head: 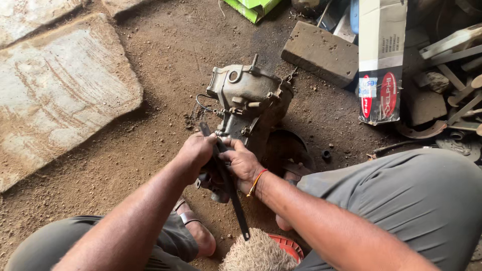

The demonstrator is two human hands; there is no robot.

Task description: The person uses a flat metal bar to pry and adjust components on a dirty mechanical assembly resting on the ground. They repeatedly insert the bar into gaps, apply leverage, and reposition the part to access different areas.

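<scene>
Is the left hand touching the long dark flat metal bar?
Touching. The head view shows the left hand wrapped around the long dark flat metal bar, whose upper part passes through its grip.

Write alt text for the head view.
Both hands, left hand and right hand, grip a long dark flat tool against a grimy metal pump housing on a dirt floor. A stone block and cardboard box lie beyond.

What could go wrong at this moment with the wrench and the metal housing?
The long dark wrench is gripped by both the left hand and right hand close to the grimy metal housing; a slip may bang knuckles. The housing sits loose on dirt and might shift. A sandalled foot lies under the handle.
</scene>
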